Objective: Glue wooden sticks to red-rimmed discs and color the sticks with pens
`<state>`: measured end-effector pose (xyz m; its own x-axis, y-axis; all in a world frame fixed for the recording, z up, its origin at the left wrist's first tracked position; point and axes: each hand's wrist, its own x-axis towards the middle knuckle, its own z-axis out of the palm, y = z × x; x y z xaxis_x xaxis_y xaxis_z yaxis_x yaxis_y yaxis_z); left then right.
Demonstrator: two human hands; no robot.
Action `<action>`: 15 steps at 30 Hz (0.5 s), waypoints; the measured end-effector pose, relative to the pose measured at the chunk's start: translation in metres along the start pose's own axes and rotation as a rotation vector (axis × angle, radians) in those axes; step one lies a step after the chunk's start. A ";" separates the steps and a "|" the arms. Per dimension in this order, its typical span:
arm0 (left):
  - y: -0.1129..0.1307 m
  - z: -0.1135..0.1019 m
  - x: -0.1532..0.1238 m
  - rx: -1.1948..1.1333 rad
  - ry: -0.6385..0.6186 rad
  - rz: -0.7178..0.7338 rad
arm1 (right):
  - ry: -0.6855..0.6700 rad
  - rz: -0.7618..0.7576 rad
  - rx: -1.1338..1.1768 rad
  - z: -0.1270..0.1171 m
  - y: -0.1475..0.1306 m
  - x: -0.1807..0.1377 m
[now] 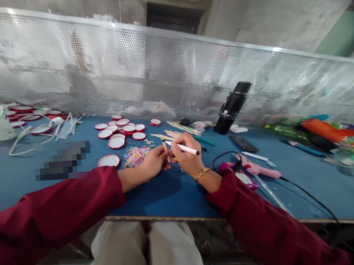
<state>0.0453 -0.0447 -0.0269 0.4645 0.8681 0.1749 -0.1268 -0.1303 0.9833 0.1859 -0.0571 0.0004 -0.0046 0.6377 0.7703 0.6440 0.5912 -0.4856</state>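
Over the blue table my two hands meet near its middle. In a closed grip, my right hand (pixel 188 156) holds a white marker pen (pixel 188 150) with a black end, its tip pointing left. My left hand (pixel 155 162) pinches a small flat wooden stick (pixel 165 144), upright, with a yellow and dark upper end. The pen's tip is close to the stick; whether they touch I cannot tell. Just left of the left hand lies a heap of colourful rubber bands (pixel 135 156). Behind the hands are thin wooden sticks (pixel 182 128) and some short cut pieces (pixel 149 142).
Red-rimmed white lids (pixel 116 142) are grouped left of centre. A black bottle (pixel 232 108) leans at the back, before a perforated metal panel (pixel 166 68). To the right lie a pink glue gun (pixel 261 167) with its cord and a dark phone (pixel 243 143).
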 end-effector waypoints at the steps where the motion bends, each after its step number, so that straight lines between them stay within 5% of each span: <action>1: 0.000 0.000 0.000 0.002 -0.002 0.000 | 0.008 0.001 -0.005 0.000 0.000 0.000; 15: 0.000 -0.001 0.000 0.033 -0.014 0.020 | -0.063 0.018 0.086 0.001 -0.002 0.000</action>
<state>0.0444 -0.0443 -0.0268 0.4740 0.8587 0.1950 -0.1070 -0.1637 0.9807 0.1841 -0.0577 0.0011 -0.0440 0.6768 0.7348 0.5760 0.6181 -0.5349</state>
